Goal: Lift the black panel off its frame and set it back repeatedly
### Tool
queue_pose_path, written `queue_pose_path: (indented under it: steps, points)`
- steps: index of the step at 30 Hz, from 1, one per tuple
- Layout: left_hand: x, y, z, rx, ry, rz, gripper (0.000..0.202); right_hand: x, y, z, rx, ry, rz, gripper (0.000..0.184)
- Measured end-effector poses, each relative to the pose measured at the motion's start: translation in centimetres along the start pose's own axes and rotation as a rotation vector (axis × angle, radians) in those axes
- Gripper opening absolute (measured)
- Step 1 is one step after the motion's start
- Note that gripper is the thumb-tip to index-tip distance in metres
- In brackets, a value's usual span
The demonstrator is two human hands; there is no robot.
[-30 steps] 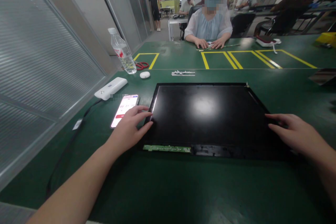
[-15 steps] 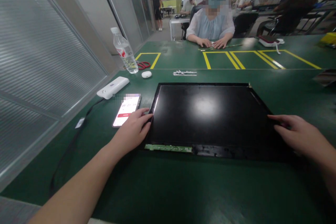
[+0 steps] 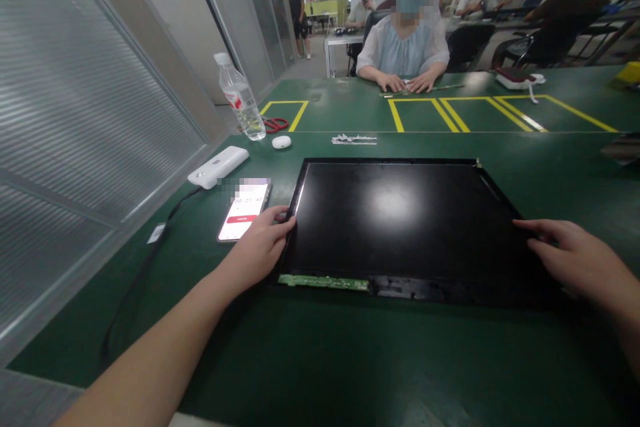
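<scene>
A black display panel [image 3: 400, 227] lies flat on the green table, glossy side up, with a bright reflection on it. Along its near edge runs a narrow green circuit board [image 3: 325, 282]. My left hand [image 3: 265, 240] is closed around the panel's left edge, thumb and index finger on the frame. At the opposite side my right hand [image 3: 565, 250] grips the right edge, its index fingertip on the rim; the lower fingers are partly hidden. Just beyond my left hand rests a phone [image 3: 246, 210] with a lit timer screen.
To the left stand a water bottle [image 3: 243, 100] and a white power bank [image 3: 220, 167] with a black cable. Nearby are red-handled scissors [image 3: 276, 125], a white earbud case [image 3: 281, 142] and white strips [image 3: 354, 139]. A co-worker [image 3: 405, 47] sits across the table [image 3: 350, 360].
My left fingers have drawn closer together on the panel's left edge. The view has shifted slightly, so things appear a little farther right. The panel stays flat on the table.
</scene>
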State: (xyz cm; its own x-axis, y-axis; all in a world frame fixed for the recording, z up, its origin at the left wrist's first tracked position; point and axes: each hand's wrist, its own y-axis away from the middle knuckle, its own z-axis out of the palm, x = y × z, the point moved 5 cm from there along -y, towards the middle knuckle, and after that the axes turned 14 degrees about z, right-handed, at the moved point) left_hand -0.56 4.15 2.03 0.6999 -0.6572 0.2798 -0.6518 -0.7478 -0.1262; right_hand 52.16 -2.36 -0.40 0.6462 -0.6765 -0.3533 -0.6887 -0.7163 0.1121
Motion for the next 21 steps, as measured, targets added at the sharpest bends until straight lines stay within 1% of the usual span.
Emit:
queue_pose_path:
  steps: [3,6,11,14,17,21]
  points:
    - [-0.06,0.02,-0.21,0.008,0.021,0.005,0.051,-0.01,0.04,0.08,0.0,-0.017,-0.008,0.05]
    - [-0.18,0.11,-0.26,-0.006,0.036,0.007,0.051,0.34,0.0,0.24,-0.012,-0.018,0.035,0.054]
    - [-0.47,0.54,0.13,-0.029,0.004,-0.048,0.053,0.64,-0.47,0.2,-0.023,-0.064,0.03,0.055]
    - [-0.27,0.65,0.32,-0.032,0.039,-0.068,0.057,0.8,-0.71,0.24,-0.044,-0.077,0.048,0.06]
    - [0.06,0.56,0.04,0.007,0.135,-0.075,0.059,0.69,-0.67,0.29,-0.043,-0.075,0.034,0.061]
    - [0.2,0.51,-0.64,0.107,0.293,-0.098,0.062,0.38,-0.43,0.31,-0.012,-0.053,-0.004,0.061]
